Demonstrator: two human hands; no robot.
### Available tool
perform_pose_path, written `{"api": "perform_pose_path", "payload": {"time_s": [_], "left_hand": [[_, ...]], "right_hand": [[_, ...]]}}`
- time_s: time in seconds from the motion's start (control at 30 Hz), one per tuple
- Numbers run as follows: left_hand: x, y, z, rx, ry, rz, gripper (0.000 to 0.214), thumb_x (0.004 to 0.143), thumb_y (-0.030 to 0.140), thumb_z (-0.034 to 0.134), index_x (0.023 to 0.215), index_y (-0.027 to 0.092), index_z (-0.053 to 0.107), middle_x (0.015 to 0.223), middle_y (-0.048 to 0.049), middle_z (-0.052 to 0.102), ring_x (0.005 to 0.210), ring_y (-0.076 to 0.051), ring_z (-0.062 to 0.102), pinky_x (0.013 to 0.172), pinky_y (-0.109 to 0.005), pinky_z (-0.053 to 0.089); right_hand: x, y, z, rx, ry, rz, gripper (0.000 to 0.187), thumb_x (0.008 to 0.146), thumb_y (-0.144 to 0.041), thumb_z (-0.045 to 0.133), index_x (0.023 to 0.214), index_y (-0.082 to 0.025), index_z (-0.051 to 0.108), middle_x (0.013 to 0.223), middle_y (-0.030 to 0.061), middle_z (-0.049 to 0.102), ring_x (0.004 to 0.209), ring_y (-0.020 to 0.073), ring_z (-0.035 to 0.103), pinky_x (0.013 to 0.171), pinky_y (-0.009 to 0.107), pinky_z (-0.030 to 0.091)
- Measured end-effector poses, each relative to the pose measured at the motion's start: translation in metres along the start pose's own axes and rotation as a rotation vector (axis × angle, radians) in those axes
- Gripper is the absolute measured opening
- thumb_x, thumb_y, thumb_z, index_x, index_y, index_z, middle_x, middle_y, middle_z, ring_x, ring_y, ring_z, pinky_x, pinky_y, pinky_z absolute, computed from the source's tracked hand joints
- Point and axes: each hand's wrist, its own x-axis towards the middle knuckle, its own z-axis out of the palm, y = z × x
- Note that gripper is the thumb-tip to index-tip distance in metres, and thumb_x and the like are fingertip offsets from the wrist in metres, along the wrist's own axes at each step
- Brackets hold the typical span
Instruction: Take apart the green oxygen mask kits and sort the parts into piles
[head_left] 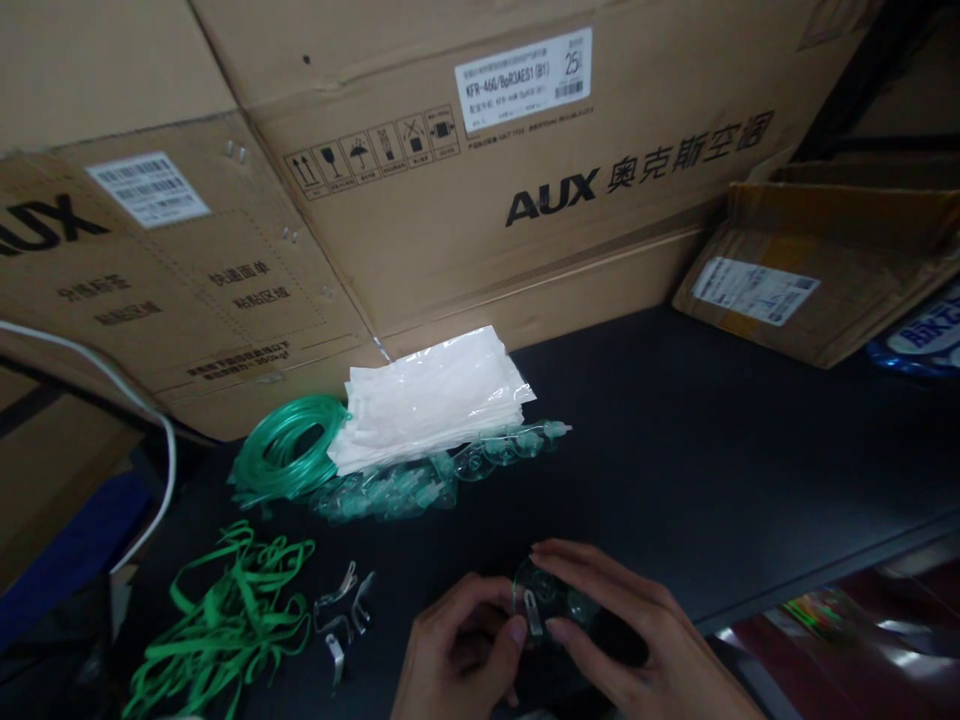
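Your left hand (pixel 465 645) pinches the clear mask (pixel 551 588) at left | your right hand (pixel 637 625), half-curled, grips its right, likely steadying it | mask: near centre | metal clip (pixel 532 612) against it, attachment unclear

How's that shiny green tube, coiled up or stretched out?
Coiled up: the green tube lies in round loops beside the white packets.

Brown cartons (pixel 420 240) back a black tabletop (pixel 675 450), a shiny reddish floor (pixel 885 635) below.
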Motion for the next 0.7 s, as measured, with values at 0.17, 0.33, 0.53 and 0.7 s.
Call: {"api": "perform_pose_path", "payload": {"time_s": [0.17,0.33,0.53,0.7], "left_hand": [[-0.001,0.006,0.010,0.033,0.111,0.009,0.034,0.090,0.055,0.072,0.098,0.023,0.079,0.087,-0.0036,0.069,0.052,-0.008,0.058,0.036,-0.012,0.045],[0.000,0.013,0.017,0.076,0.166,0.056,0.021,0.089,0.044,0.074,0.091,0.023,0.078,0.085,-0.0038,0.069,0.056,-0.010,0.059,0.032,-0.010,0.033],[0.001,0.016,0.019,0.085,0.175,0.040,0.017,0.087,0.039,0.076,0.089,0.023,0.077,0.087,-0.0022,0.068,0.052,-0.007,0.056,0.035,-0.010,0.040],[0.001,0.018,0.023,0.079,0.330,0.125,0.016,0.087,0.040,0.076,0.094,0.026,0.076,0.088,-0.0010,0.067,0.065,-0.013,0.066,0.046,-0.016,0.053]], "right_hand": [[0.004,0.000,0.003,0.100,-0.007,-0.038,0.043,0.092,-0.018,0.069,0.133,-0.033,0.073,0.123,0.0050,0.079,0.112,0.0214,0.075,0.097,0.030,0.059],[0.006,-0.005,0.008,0.159,-0.001,-0.039,0.040,0.090,-0.014,0.067,0.125,-0.029,0.078,0.114,0.0056,0.081,0.103,0.0215,0.078,0.091,0.028,0.061],[0.006,-0.009,0.006,0.152,-0.001,-0.028,0.034,0.092,-0.018,0.068,0.123,-0.029,0.078,0.114,0.0060,0.081,0.104,0.0220,0.077,0.091,0.028,0.060],[0.007,-0.007,0.007,0.109,0.091,-0.013,0.026,0.097,-0.024,0.066,0.119,-0.028,0.080,0.114,0.0071,0.081,0.104,0.0221,0.078,0.092,0.026,0.061]]}}
